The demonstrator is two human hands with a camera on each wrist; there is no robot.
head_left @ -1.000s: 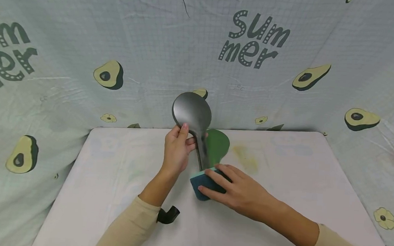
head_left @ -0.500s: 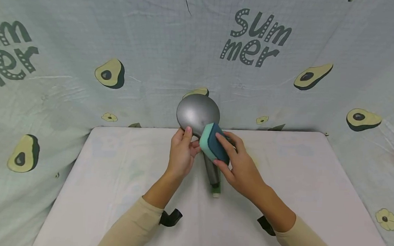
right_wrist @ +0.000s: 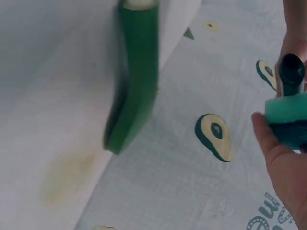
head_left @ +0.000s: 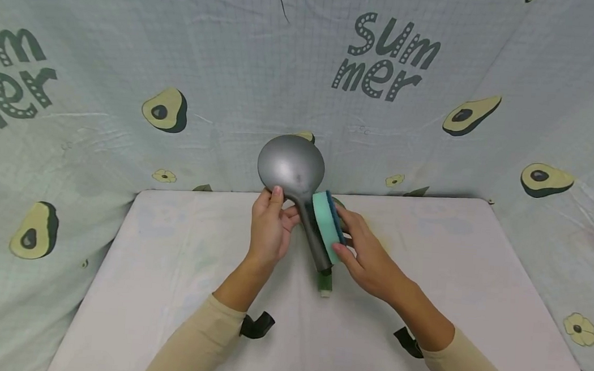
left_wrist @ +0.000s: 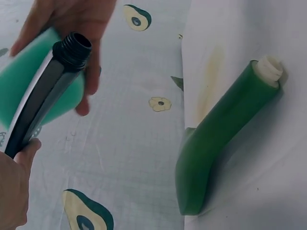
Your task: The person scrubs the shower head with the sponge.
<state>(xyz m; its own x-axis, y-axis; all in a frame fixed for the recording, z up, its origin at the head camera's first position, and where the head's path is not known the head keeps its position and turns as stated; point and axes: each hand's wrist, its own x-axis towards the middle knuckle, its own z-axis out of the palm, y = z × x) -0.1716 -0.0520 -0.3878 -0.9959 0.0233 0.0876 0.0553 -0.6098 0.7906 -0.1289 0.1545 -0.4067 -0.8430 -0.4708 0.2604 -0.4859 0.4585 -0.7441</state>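
A grey shower head [head_left: 290, 162] is raised over the table, its round head up and its handle slanting down to the right. My left hand [head_left: 269, 229] grips it at the neck, thumb in front. The threaded end of its handle [left_wrist: 72, 50] shows in the left wrist view. In my right hand [head_left: 371, 261] is a two-layer sponge [head_left: 327, 224], turquoise and dark blue, pinched between thumb and fingers. The sponge's turquoise side lies along the right side of the handle. Under them a green shower head [left_wrist: 225, 120] with a white threaded end rests on the table, mostly hidden in the head view.
A white cloth covers the table [head_left: 180, 258], with a yellowish stain [right_wrist: 69, 177] near the far edge. Behind it hangs a pale curtain [head_left: 233, 62] printed with avocados and lettering. Black straps [head_left: 258, 325] show at my wrists.
The sponge has gone from the handle's lower end up across the neck, then to the handle's right side, turning its turquoise face left. The shower head has shifted slightly and tilted.
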